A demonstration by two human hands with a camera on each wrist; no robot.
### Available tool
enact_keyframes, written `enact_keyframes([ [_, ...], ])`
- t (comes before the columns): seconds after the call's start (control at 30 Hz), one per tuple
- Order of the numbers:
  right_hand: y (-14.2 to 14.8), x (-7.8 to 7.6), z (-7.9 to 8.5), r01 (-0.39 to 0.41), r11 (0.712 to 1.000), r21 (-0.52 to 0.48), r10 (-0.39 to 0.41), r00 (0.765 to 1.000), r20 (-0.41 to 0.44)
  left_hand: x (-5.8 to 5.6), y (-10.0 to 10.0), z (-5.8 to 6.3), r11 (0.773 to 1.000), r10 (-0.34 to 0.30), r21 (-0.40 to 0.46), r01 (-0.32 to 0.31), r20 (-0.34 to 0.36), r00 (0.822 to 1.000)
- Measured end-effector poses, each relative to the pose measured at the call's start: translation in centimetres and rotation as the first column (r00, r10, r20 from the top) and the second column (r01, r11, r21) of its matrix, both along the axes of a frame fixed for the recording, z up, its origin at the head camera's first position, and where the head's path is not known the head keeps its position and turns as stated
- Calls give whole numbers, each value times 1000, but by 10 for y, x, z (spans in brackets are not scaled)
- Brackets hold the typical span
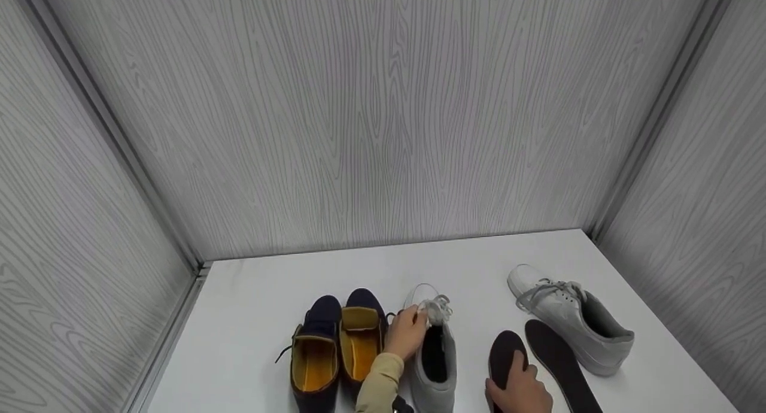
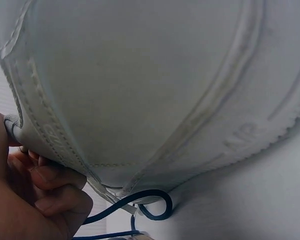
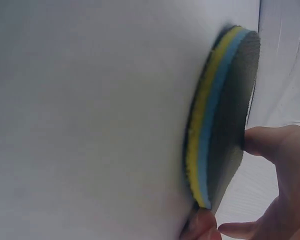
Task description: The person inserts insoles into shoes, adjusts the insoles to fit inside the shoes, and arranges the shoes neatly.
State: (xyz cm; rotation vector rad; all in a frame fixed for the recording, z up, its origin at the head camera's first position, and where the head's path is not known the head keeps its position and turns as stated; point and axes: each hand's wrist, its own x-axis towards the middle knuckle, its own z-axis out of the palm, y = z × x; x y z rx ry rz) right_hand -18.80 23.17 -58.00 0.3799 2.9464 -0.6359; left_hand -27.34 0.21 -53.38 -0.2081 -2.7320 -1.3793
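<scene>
My left hand [image 1: 407, 334] grips the upper edge of a white sneaker [image 1: 434, 394] beside its laces. In the left wrist view the curled fingers [image 2: 65, 202] press against the stitched edge of the shoe, whose side wall [image 2: 135, 90] fills the picture. The dark opening of this sneaker faces up. Toward the front right, my right hand [image 1: 522, 390] holds a dark insole [image 1: 506, 346] by its sides. The insole's edge [image 3: 205, 125] shows yellow and blue layers in the right wrist view, with thumb and fingers along its borders.
A second dark insole [image 1: 556, 359] lies right of the held one. Behind it, the other white sneaker [image 1: 553, 308] sits angled on the white table [image 1: 479, 269]. Two navy shoes with yellow lining [image 1: 323, 317] stand left of my left hand. Grey panels [image 1: 359, 131] enclose the table.
</scene>
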Motion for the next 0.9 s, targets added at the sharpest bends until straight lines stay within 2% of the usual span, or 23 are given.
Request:
enact_keyframes([
  [0.23,2,-3,0,17,1000,-3,-17,999,49,0,0,0,1000,4,-7,-4,-6,1000],
  [0.53,3,-9,0,59,996,-71,-56,998,34,1,0,-1,1000,15,-22,-15,-26,1000],
  [0.9,2,-7,1,43,999,-29,-43,999,1,1,0,-1,999,28,-25,-28,-21,999],
])
